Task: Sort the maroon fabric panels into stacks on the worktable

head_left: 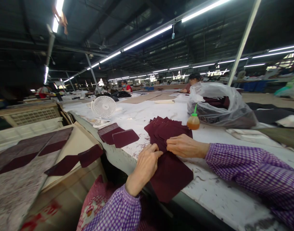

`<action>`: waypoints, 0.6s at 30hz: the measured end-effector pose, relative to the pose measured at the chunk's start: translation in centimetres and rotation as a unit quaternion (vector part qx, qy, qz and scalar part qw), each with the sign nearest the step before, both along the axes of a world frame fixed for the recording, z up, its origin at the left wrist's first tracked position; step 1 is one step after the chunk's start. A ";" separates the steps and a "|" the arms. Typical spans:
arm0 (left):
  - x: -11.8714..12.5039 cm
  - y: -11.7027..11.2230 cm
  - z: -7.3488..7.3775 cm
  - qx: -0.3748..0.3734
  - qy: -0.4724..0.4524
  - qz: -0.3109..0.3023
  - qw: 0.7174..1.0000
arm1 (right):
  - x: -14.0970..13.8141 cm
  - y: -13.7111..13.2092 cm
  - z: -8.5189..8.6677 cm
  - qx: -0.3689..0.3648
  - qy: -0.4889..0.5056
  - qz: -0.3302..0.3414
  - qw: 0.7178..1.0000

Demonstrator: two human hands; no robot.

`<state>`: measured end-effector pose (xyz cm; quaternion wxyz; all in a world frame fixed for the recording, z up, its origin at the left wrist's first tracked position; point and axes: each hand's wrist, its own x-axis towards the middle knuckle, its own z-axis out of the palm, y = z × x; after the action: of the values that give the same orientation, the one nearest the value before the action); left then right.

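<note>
Plainly, from where I stand, the left hand [147, 163] and the right hand [182, 146] sit close together near mid-frame, fingers narrowed, pinching a maroon cloth piece [172, 176] at its upper end, where it meets an overlapping pile [163, 128]. That piece lies at lower center, hanging over the near edge of the white tabletop [209, 192]; the pile fans out just above the hands. Right of it stands a small bottle [193, 122] with a green nozzle, next to a clear plastic bag [240, 114]. Left of the pile lie more maroon panels [125, 138], with a white fan [103, 106] beyond them.
</note>
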<state>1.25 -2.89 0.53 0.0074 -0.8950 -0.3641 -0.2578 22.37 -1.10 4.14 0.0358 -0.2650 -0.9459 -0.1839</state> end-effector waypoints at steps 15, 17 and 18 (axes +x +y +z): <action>0.1 -0.5 0.9 0.057 0.105 0.002 0.993 | 0.2 -1.7 -0.1 -0.092 0.132 -0.019 0.987; -0.3 -0.5 0.8 0.042 0.078 -0.003 0.996 | -0.7 -2.2 -0.3 -0.144 0.156 -0.026 0.977; -0.6 -0.4 0.7 0.026 0.057 -0.007 0.998 | -1.0 -2.3 -0.5 -0.155 0.159 -0.033 0.975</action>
<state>0.60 -3.31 1.23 0.0496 -0.9100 -0.3503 -0.2161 21.38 -3.42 3.66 0.1387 -0.3238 -0.9359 0.0080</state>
